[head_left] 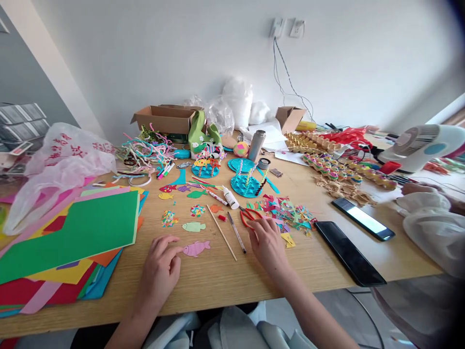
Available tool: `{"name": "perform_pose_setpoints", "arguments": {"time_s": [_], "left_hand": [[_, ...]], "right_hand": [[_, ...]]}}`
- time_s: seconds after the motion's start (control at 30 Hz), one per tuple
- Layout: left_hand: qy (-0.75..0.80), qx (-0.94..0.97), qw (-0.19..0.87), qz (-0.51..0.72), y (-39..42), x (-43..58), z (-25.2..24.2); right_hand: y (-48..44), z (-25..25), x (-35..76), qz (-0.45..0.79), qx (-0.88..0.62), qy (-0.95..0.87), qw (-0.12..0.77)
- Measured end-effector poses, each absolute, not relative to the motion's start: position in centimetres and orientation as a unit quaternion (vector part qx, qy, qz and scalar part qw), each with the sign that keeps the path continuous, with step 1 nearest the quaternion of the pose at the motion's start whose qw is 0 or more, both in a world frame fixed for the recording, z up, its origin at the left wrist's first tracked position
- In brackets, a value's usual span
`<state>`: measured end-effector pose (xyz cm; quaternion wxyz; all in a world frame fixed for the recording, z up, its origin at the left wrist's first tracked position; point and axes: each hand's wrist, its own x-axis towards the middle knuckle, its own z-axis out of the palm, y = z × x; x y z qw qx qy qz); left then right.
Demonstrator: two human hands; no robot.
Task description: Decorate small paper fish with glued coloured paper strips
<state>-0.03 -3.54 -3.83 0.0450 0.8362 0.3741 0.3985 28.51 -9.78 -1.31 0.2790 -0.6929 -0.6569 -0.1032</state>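
My left hand [162,264] rests low over the table with its fingers apart and holds nothing. Its index fingertip is at the head of a pink paper fish [196,248]. My right hand [268,246] has its fingers closed over the red handles of the scissors [250,213], which lie on the table. Beside them are a pen [237,232], a wooden stick [221,232], a red cap [222,218] and a white glue bottle [230,198]. A pale green paper fish [193,226] lies above the pink one.
Coloured paper sheets [90,220] are stacked at left. Paper scraps [290,215], a black tablet-like device [348,254] and a phone [363,219] lie at right. Blue discs [245,186], a grey flask [257,145] and pipe cleaners [148,150] stand behind. Another person's sleeve [428,223] is at right.
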Motion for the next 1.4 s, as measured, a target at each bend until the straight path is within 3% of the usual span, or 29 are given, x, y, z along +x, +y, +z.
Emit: {"name": "perform_pose_setpoints", "arguments": {"time_s": [0.17,0.27,0.67,0.93,1.4], "left_hand": [[0.379,0.83,0.051,0.407,-3.7,0.0,-3.6],[0.381,0.823,0.052,0.417,-3.8,0.0,-3.3],[0.392,0.81,0.073,0.431,-3.7,0.2,-3.6],[0.422,0.789,0.097,0.435,-3.4,0.0,-3.8],[0.429,0.781,0.104,0.442,-3.4,0.2,-3.5]], "right_hand": [[-7.5,-1.6,30.5,-0.115,-0.767,-0.624,0.093],[-6.9,-1.5,30.4,-0.112,-0.786,-0.606,0.049],[-4.8,0.1,30.0,-0.116,-0.775,-0.616,0.08],[2.4,2.1,27.9,-0.064,-0.785,-0.616,0.003],[3.0,0.9,29.0,-0.114,-0.801,-0.588,-0.003]]}}
